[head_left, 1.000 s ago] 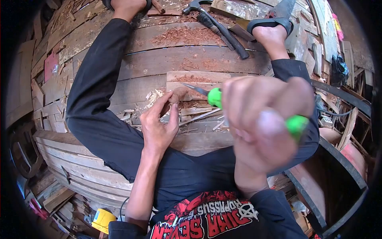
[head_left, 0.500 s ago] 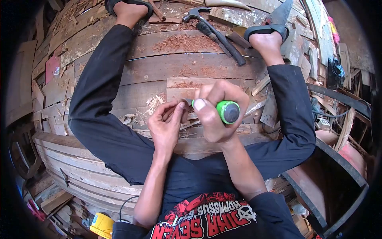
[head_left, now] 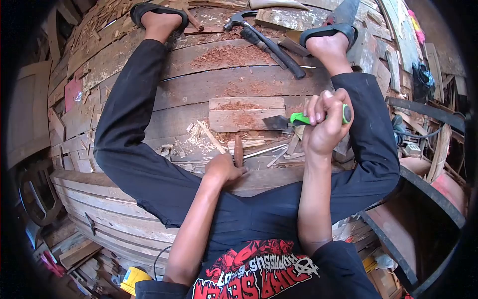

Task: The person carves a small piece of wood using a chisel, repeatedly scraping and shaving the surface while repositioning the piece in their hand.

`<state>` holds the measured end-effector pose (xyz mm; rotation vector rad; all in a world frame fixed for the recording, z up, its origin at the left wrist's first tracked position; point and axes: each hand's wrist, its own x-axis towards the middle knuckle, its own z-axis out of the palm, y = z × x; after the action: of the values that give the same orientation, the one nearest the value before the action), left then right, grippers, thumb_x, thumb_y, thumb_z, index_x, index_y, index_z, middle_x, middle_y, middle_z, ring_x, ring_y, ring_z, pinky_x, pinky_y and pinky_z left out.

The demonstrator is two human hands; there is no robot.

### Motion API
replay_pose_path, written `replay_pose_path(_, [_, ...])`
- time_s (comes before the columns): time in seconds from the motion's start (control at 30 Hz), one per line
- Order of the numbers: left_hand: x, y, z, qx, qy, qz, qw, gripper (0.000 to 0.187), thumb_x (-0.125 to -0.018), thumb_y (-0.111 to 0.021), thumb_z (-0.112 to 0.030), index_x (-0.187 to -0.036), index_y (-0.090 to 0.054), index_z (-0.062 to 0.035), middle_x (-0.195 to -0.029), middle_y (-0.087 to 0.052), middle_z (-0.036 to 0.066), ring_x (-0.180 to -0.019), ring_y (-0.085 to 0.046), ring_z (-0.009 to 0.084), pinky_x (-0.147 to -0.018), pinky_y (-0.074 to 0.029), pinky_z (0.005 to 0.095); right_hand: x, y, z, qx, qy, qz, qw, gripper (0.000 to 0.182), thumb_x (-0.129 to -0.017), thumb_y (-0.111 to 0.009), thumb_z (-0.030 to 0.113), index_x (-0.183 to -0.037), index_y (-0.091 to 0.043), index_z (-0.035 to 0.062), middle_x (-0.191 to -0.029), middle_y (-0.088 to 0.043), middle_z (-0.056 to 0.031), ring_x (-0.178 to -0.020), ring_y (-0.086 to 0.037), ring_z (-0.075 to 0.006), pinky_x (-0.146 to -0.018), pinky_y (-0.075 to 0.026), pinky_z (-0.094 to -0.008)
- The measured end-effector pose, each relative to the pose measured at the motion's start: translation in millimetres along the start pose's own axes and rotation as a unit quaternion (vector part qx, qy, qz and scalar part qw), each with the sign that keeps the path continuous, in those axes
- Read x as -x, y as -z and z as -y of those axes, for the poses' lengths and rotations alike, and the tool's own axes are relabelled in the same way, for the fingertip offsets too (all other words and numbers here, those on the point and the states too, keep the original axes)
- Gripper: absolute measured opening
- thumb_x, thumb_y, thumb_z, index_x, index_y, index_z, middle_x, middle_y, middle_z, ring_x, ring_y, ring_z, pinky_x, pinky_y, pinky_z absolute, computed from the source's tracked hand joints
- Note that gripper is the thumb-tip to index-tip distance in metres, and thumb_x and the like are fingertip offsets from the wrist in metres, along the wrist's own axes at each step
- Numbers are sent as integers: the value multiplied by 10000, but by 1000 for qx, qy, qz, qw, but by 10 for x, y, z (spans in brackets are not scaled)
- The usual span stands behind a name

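My right hand point(head_left: 328, 119) is wrapped round the green handle of a chisel-like tool point(head_left: 277, 122), its flat grey blade pointing left over a short wooden board point(head_left: 221, 117). Nearer to me, my left hand point(head_left: 223, 170) is low beside a reddish-brown piece of wood point(head_left: 238, 150) with a narrowed upper part. The fingers are curled at its lower end, and their grip is partly hidden. Reddish shavings lie on the board.
A hammer point(head_left: 284, 59) and a dark-handled tool point(head_left: 259, 42) lie beyond the board, near reddish shavings point(head_left: 229, 56). My legs spread on both sides. Wood scraps surround pale shavings point(head_left: 199, 132). A saw blade point(head_left: 348, 15) is by the right foot.
My hands have moved apart. The right hand went right with the tool, whose blade now shows fully. The left hand moved down toward my lap, and the reddish-brown piece now stands out beside it.
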<state>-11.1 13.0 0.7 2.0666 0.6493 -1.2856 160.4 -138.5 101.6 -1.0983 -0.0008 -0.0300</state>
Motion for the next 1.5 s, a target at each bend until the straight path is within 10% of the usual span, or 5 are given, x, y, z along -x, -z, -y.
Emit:
replay_pose_path(0.7, [-319,-316,-8,48,-44,-135,989,456,-715,-851,-353,-913,-669,15,-920,-724,257,-877,-714,420,-818,-548,472,-163,502,84,-40,-35,-109,993,284,-922,-664,79,-703,-485,111,-561,-477,46,-462,-441,-35,-421,-336,-224])
replay_pose_path(1.3, [-160,-245,-204,-33,-70,-117,990,565,-759,-789,-331,-1113,-602,68,-1020,-710,300,-989,-690,462,-878,-539,460,-185,566,-67,15,-34,-105,994,304,-928,-655,82,-681,-481,112,-552,-465,38,-454,-415,-43,-440,-339,-230])
replay_pose_path(1.5, [249,69,-312,188,-12,-81,979,473,-892,-692,-334,-1145,-659,64,-902,-736,213,-829,-722,248,-754,-551,352,-192,575,-72,26,-34,-114,993,300,-927,-663,87,-687,-485,115,-558,-468,43,-461,-417,-36,-441,-336,-223])
